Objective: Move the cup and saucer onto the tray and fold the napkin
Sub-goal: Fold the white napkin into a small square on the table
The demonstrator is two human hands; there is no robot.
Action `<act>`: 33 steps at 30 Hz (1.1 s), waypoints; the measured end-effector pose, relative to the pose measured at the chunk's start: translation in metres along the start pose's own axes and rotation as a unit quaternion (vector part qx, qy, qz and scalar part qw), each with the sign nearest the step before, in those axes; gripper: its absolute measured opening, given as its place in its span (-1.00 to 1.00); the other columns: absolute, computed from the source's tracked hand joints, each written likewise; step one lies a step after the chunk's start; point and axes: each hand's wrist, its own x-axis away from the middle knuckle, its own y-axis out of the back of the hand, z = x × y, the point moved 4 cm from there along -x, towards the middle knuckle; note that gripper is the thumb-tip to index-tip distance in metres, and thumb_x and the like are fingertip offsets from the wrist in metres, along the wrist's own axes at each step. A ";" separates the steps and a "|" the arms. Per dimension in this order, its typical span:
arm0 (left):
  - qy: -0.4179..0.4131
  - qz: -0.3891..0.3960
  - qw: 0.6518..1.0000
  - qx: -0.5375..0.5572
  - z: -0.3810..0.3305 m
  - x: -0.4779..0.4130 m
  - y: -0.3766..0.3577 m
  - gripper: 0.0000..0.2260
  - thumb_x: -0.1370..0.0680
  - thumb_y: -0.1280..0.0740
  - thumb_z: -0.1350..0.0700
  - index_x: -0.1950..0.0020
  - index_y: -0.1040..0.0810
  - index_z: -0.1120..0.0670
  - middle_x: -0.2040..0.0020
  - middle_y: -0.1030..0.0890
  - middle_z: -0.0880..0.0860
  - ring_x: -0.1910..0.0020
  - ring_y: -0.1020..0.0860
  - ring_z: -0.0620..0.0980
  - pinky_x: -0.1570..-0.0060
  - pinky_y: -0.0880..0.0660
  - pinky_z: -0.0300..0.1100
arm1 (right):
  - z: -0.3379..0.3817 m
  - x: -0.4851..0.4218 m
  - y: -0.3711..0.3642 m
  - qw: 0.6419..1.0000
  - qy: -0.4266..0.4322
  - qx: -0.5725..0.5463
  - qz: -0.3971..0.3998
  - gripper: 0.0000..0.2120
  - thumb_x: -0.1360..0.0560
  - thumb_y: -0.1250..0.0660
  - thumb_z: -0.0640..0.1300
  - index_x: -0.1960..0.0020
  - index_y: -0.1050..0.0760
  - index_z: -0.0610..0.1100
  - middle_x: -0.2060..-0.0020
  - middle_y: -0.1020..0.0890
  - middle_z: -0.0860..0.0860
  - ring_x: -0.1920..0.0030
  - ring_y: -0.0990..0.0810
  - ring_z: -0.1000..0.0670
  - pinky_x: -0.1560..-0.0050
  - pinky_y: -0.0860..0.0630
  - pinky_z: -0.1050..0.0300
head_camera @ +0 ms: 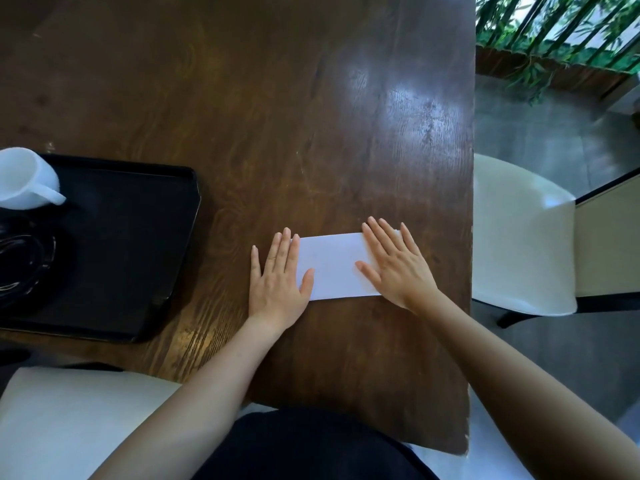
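A white napkin [332,266] lies folded into a flat rectangle on the dark wooden table [294,133]. My left hand [278,277] presses flat on its left end, fingers spread. My right hand [394,265] lies flat on its right end, also with fingers apart. At the far left stands a black tray [138,237]. A white cup [26,178] sits on the tray's far left part, partly cut off by the frame. Near it on the tray is a dark glossy saucer [24,261].
The table's right edge [471,237] runs close to my right hand. A white chair seat [519,237] stands beyond that edge. Another white seat [69,420] is at the lower left. Green plants [554,32] fill the top right corner.
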 end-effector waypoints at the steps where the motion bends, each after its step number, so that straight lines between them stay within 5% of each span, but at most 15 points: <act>1: -0.005 0.002 1.000 -0.003 0.001 -0.001 0.001 -0.37 -0.54 0.23 -0.24 -0.54 0.09 0.05 -0.56 0.06 0.04 -0.52 0.14 -0.01 -0.45 0.23 0.09 | -0.001 0.000 0.000 1.000 0.002 -0.008 0.005 -0.38 -0.57 0.21 0.24 -0.53 0.17 -0.04 -0.54 0.08 0.03 -0.53 0.17 0.03 -0.51 0.27 -0.05; 9: -0.151 0.072 0.986 0.022 0.019 -0.030 0.015 -0.42 -0.59 0.09 -0.15 -0.53 0.18 0.04 -0.56 0.18 0.00 -0.50 0.25 -0.12 -0.45 0.31 0.08 | -0.010 0.043 -0.001 0.990 0.063 -0.122 0.023 -0.48 -0.62 0.07 0.07 -0.52 0.15 0.04 -0.52 0.12 0.11 -0.48 0.27 0.17 -0.44 0.34 0.19; 13: -0.214 0.027 0.976 0.024 -0.012 -0.016 0.038 -0.45 -0.60 -0.02 -0.07 -0.54 0.06 0.06 -0.57 0.09 0.04 -0.53 0.17 -0.04 -0.43 0.33 0.04 | -0.006 0.069 0.005 0.983 0.037 -0.179 0.018 -0.55 -0.62 0.00 0.00 -0.50 -0.07 0.03 -0.53 -0.02 0.09 -0.51 0.09 0.12 -0.46 0.21 0.24; 17: -0.254 0.064 0.963 0.067 -0.066 0.045 0.026 -0.44 -0.60 0.00 -0.12 -0.54 0.04 0.07 -0.57 0.08 0.04 -0.53 0.19 -0.01 -0.39 0.41 -0.08 | 0.004 0.096 0.011 0.979 0.002 -0.206 0.002 -0.59 -0.62 -0.08 -0.14 -0.46 -0.24 -0.09 -0.51 -0.17 0.00 -0.51 -0.13 0.00 -0.47 -0.01 0.19; 23: -0.255 0.123 0.958 0.040 -0.081 0.109 -0.002 -0.32 -0.54 0.11 -0.30 -0.40 0.43 0.03 -0.46 0.38 0.02 -0.46 0.38 0.02 -0.43 0.38 -0.03 | 0.017 0.138 0.006 0.982 0.020 -0.185 -0.013 -0.58 -0.58 -0.17 -0.16 -0.43 -0.29 -0.17 -0.48 -0.24 -0.07 -0.49 -0.19 -0.07 -0.48 -0.20 -0.01; 28: -0.320 0.032 0.946 0.035 -0.073 0.128 0.008 -0.39 -0.54 -0.16 -0.16 -0.47 -0.23 0.18 -0.49 -0.24 0.17 -0.48 -0.16 0.13 -0.44 -0.16 0.10 | 0.025 0.168 -0.002 0.987 0.072 -0.139 -0.030 -0.49 -0.48 -0.32 -0.10 -0.40 -0.36 -0.17 -0.42 -0.36 -0.10 -0.45 -0.28 -0.11 -0.44 -0.23 -0.13; 33: -0.375 -0.012 0.925 0.052 -0.063 0.160 -0.002 -0.38 -0.49 -0.23 -0.20 -0.38 -0.40 0.20 -0.41 -0.39 0.17 -0.43 -0.30 0.12 -0.40 -0.20 0.03 | 0.038 0.197 -0.011 0.984 0.108 -0.129 -0.059 -0.52 -0.45 -0.31 0.02 -0.30 -0.46 -0.18 -0.32 -0.49 -0.13 -0.34 -0.45 -0.12 -0.40 -0.29 -0.09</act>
